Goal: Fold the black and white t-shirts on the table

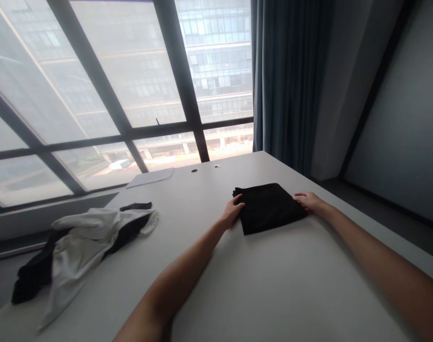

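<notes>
A black garment (271, 209), folded into a flat, roughly rectangular bundle, lies on the white table (273, 280). At its left edge is my left hand (233, 212), closed on the side where several layers show, with fingers over the top. My right hand (309, 202) grips the opposite edge near the right corner, its fingertips on the fabric. The undersides of both hands are hidden. What kind of garment it is cannot be made out from the folded shape.
Crumpled white and black clothes (91, 232) lie in a heap at the table's left edge. White paper sheets (150, 177) rest at the far left corner, near a round dark hole (194, 170) in the tabletop. Windows (130, 71) and a blue curtain (287, 85) stand behind.
</notes>
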`<state>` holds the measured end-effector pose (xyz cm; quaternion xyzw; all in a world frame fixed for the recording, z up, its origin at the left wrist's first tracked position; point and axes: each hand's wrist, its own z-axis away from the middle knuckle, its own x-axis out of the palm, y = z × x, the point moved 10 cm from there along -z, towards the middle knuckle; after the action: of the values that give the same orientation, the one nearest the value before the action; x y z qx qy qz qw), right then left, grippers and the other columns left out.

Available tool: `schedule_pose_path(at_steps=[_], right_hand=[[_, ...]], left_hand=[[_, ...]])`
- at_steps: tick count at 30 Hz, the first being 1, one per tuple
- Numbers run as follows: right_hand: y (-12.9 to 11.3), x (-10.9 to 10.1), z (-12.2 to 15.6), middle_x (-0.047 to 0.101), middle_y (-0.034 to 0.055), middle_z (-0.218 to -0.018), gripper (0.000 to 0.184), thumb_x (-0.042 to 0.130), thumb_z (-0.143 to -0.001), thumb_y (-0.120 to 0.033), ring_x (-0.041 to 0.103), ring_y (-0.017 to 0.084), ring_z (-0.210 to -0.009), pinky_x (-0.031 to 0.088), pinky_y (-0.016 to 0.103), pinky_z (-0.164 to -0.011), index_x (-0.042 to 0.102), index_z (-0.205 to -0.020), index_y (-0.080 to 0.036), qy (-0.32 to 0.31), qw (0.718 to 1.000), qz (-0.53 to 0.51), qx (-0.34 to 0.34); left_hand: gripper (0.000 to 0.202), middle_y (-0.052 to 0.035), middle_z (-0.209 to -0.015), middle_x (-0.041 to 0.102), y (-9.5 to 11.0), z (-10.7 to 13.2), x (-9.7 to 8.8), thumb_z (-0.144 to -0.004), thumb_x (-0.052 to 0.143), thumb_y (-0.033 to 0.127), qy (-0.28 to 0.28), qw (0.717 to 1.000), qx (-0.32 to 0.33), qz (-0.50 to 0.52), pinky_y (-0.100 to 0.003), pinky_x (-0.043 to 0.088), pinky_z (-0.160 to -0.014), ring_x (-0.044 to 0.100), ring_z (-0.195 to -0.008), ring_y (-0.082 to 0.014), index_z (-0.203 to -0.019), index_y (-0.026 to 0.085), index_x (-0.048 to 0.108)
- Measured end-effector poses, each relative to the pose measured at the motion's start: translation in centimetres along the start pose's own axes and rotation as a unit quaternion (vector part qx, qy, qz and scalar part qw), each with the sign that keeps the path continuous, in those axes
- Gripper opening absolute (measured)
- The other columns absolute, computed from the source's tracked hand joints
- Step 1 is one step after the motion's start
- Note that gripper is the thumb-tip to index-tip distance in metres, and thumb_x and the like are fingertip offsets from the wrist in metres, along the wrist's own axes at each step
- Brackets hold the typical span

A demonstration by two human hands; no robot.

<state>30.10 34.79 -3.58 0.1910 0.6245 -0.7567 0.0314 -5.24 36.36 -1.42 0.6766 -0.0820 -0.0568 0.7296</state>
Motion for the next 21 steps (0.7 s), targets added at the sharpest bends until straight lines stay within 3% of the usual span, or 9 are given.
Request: schedule_pose_path(at_steps=[4, 6, 10, 12, 15, 21], right_hand=[[-0.5, -0.4, 1.1, 0.072, 0.0073, -0.078, 0.057, 0.084, -0.068, -0.034, 0.066, 0.020, -0.068, 0.052, 0.027, -0.061, 0.069, -0.118, -0.011, 0.028, 0.991, 0.120, -0.059], [-0.7, -0.2, 1.8, 0.072, 0.0070, -0.081, 0.059, 0.084, -0.066, -0.031, 0.067, 0.021, -0.073, 0.053, 0.027, -0.065, 0.068, -0.119, -0.012, 0.031, 0.991, 0.111, -0.063], [0.0, -0.4, 2.0, 0.072, 0.0068, -0.079, 0.056, 0.082, -0.069, -0.028, 0.065, 0.019, -0.066, 0.052, 0.027, -0.054, 0.065, -0.121, -0.014, 0.033, 0.999, 0.020, 0.003], [0.3, -1.4, 1.1, 0.070, 0.0063, -0.077, 0.053, 0.082, -0.069, -0.026, 0.063, 0.018, -0.061, 0.050, 0.026, -0.049, 0.066, -0.118, -0.014, 0.057, 0.998, -0.020, 0.017], [0.6, -4.2, -1.1, 0.068, 0.0045, -0.071, 0.048, 0.085, -0.065, -0.024, 0.060, 0.016, -0.057, 0.049, 0.025, -0.047, 0.068, -0.109, -0.013, 0.140, 0.989, -0.042, 0.001], [2.2, -8.7, -4.5, 0.067, 0.0052, -0.073, 0.039, 0.087, -0.062, -0.031, 0.062, 0.017, -0.059, 0.054, 0.027, -0.052, 0.067, -0.091, -0.013, 0.311, 0.945, -0.090, -0.042]], left_hand=[[0.059, -0.0062, -0.102, 0.069, -0.6, -0.2, -0.6, -0.083, 0.068, 0.017, -0.019, 0.999, -0.016, 0.020, -0.017, 0.048, -0.054, 0.063, -0.070, -0.0112, -0.141, 0.023, 0.056], [0.061, -0.0053, -0.098, 0.068, -0.7, -0.4, -0.7, -0.083, 0.068, 0.017, -0.030, 0.999, -0.026, 0.026, -0.017, 0.047, -0.052, 0.062, -0.066, -0.0101, -0.142, 0.024, 0.055], [0.065, -0.0051, -0.097, 0.069, -0.7, -1.3, -0.1, -0.081, 0.066, 0.012, -0.035, 0.999, -0.023, 0.035, -0.018, 0.048, -0.052, 0.062, -0.064, -0.0096, -0.144, 0.022, 0.053], [0.067, -0.0058, -0.098, 0.070, -0.5, -2.1, 1.0, -0.081, 0.065, 0.009, -0.040, 0.999, -0.009, 0.035, -0.018, 0.050, -0.055, 0.063, -0.066, -0.0099, -0.145, 0.021, 0.051], [0.069, -0.0071, -0.103, 0.071, 0.1, -4.2, 3.6, -0.081, 0.064, 0.007, -0.050, 0.998, 0.021, 0.028, -0.022, 0.055, -0.061, 0.065, -0.070, -0.0112, -0.147, 0.022, 0.049], [0.067, -0.0095, -0.116, 0.071, 1.4, -10.2, 7.5, -0.083, 0.065, 0.008, 0.028, 0.991, 0.110, -0.066, -0.034, 0.059, -0.080, 0.071, -0.087, -0.0180, -0.147, 0.022, 0.049]])
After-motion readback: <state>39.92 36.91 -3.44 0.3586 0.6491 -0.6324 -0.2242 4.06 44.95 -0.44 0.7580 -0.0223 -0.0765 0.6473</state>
